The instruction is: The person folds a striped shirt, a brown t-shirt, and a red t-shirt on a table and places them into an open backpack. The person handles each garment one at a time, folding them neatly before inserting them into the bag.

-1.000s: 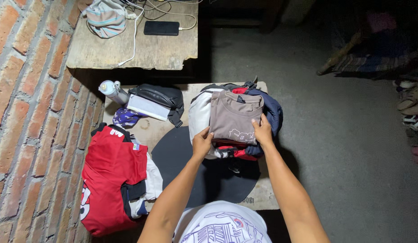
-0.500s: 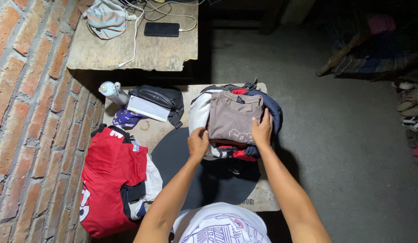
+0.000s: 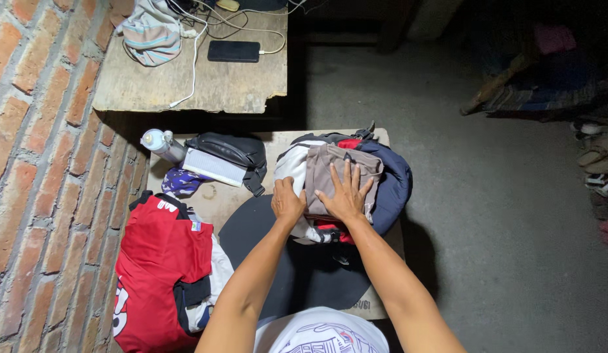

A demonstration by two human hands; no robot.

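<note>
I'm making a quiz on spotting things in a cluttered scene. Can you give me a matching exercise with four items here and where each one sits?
Things:
1. taupe shirt
2. red jersey
3. black phone
4. spray bottle

Places:
A. on the wooden table by the white cable
B. under the flat right hand, on top of the clothes stack
C. by the brick wall, next to the black pouch
D. spread on the pile at the person's left

Pairs: 1-B, 2-D, 3-A, 4-C
</note>
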